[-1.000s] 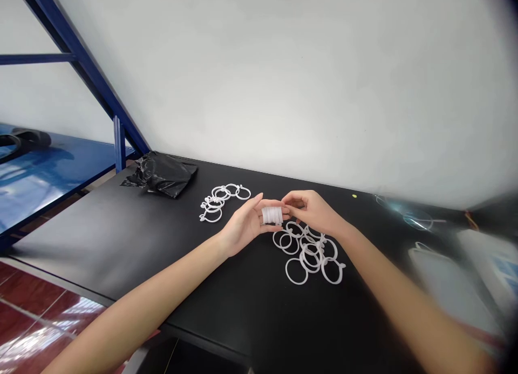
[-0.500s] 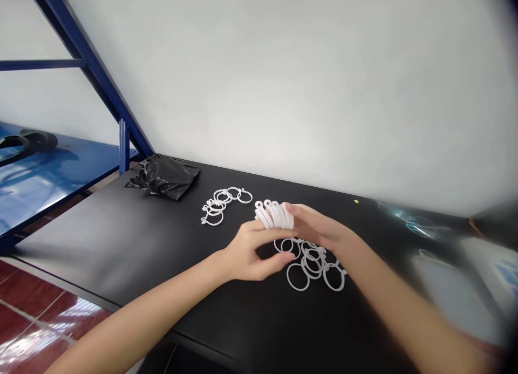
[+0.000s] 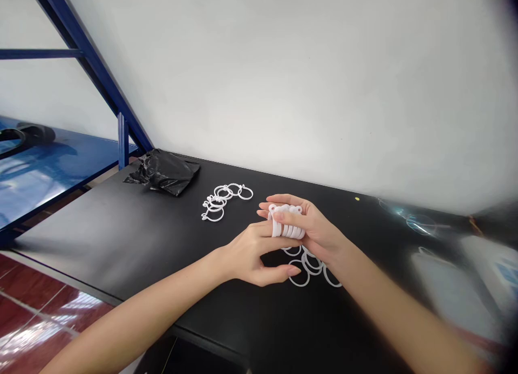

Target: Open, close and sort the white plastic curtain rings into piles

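Note:
A row of white curtain rings [image 3: 292, 231] with small eyelets is threaded over the extended fingers of my left hand [image 3: 251, 252]. Its thumb stays apart, pointing right above the table. My right hand [image 3: 321, 231] is closed around the same rings from the right, thumb pressed on the front and fingers behind. Partly hidden under both hands lies a loose pile of white rings [image 3: 311, 265]. A second group of rings [image 3: 217, 202] rests on the table to the left, beyond my left hand.
The black table [image 3: 162, 244] meets a white wall [image 3: 283, 93]. A crumpled black plastic bag [image 3: 165, 171] lies at the back left, beside a blue metal frame [image 3: 101, 82]. Clear plastic packaging [image 3: 421, 225] and a blurred whitish object [image 3: 453, 287] are on the right.
My right hand has moved left over the row of rings, its thumb now across their front. The rings are bunched closer together and the left hand has shifted slightly right.

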A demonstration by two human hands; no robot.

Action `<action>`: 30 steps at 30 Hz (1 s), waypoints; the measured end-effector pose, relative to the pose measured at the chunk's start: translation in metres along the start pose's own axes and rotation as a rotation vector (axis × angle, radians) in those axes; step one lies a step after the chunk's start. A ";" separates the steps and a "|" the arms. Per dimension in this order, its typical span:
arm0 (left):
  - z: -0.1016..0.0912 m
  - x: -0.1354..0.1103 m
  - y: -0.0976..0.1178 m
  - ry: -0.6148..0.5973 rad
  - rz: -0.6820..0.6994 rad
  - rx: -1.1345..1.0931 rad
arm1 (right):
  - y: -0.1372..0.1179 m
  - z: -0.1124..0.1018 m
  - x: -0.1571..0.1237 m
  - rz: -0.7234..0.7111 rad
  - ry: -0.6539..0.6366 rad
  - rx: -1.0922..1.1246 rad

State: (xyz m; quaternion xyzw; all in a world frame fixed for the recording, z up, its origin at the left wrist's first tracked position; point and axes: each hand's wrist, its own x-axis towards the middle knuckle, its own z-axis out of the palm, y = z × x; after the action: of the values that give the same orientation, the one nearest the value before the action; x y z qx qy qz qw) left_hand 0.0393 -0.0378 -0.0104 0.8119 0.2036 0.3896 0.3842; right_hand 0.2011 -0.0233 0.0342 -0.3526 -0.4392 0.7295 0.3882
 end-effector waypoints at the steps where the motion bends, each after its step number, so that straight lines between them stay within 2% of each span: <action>1: 0.000 0.000 -0.001 -0.002 0.004 0.010 | 0.000 0.000 0.000 0.007 0.010 -0.005; 7: 0.000 0.003 0.004 -0.020 0.026 0.080 | 0.006 -0.003 0.005 0.046 0.088 0.035; 11: -0.001 0.008 0.008 0.000 -0.069 0.086 | 0.017 -0.007 0.015 0.183 0.222 0.239; 14: -0.001 0.010 0.009 0.015 -0.087 0.103 | 0.021 -0.008 0.020 0.302 0.326 0.403; 17: -0.001 0.010 0.008 0.065 -0.101 0.127 | 0.020 -0.006 0.022 0.319 0.377 0.469; 22: 0.001 0.007 0.007 0.108 -0.147 0.196 | 0.016 -0.007 0.021 0.231 0.341 0.452; 26: 0.002 0.006 0.004 0.121 -0.130 0.213 | 0.017 -0.011 0.021 0.241 0.282 0.512; 28: 0.001 0.007 0.003 0.181 -0.116 0.218 | 0.017 -0.013 0.021 0.248 0.223 0.525; 30: -0.003 0.009 0.002 0.288 -0.129 0.225 | 0.016 -0.013 0.021 0.257 0.244 0.552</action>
State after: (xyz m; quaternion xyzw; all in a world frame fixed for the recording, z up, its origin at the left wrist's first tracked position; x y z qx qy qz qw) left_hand 0.0422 -0.0327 -0.0032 0.7708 0.3506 0.4509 0.2821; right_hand 0.1984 -0.0059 0.0111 -0.3715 -0.1268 0.8164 0.4235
